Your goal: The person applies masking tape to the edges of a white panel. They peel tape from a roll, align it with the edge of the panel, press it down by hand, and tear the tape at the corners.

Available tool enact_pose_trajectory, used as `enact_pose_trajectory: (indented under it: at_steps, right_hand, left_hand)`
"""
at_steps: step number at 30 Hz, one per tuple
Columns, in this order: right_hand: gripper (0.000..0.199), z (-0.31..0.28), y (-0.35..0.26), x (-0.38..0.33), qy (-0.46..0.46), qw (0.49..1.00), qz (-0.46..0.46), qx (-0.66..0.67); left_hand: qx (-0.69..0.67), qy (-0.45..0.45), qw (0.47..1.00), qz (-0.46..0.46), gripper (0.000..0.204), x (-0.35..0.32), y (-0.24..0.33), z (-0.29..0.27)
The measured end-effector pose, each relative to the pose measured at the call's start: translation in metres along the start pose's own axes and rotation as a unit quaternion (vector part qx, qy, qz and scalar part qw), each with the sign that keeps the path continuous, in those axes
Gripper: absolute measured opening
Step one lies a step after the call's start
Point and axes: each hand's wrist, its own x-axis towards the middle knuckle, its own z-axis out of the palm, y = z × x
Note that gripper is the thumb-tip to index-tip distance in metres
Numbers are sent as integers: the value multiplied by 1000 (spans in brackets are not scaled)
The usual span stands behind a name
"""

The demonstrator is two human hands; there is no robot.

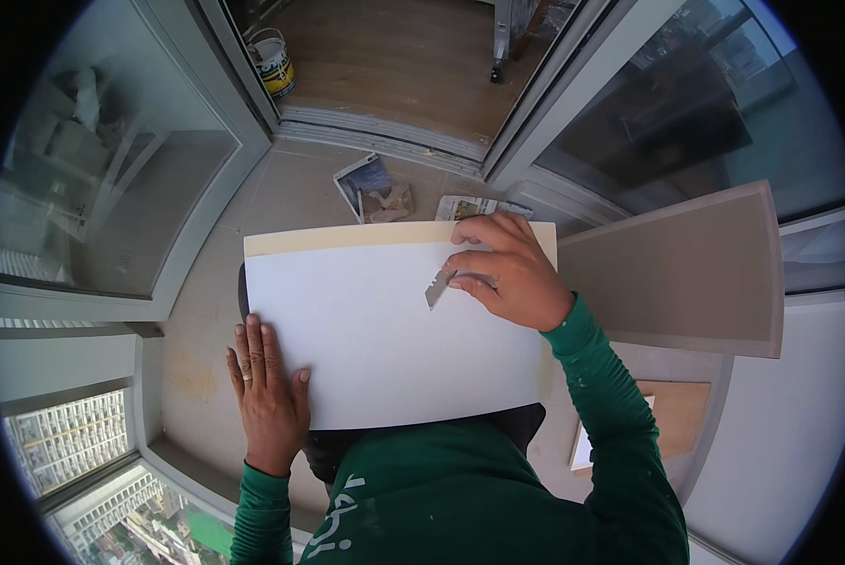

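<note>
A large white sheet (385, 330) lies flat in front of me, on top of a cream board whose upper strip (347, 237) shows along the far edge. My left hand (267, 391) presses flat with spread fingers on the sheet's lower left corner. My right hand (507, 268) grips a utility knife (438, 285), its blade tip resting on the sheet near the upper right edge. Both arms wear green sleeves.
A grey-beige panel (686, 268) leans at the right. Crumpled papers (375, 188) lie on the tiled floor beyond the sheet. A paint bucket (274, 61) stands past the sliding door track. Glass railing and windows surround the left side; a small board (667, 414) lies at lower right.
</note>
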Motion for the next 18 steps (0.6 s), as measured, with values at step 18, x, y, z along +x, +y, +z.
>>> enact_pose_trajectory:
  at_steps: [18]
  right_hand:
    - [25,7,-14,-2,-7,1000,14,11]
  left_hand:
    - [-84,189,978,7,20,12,-12,-2]
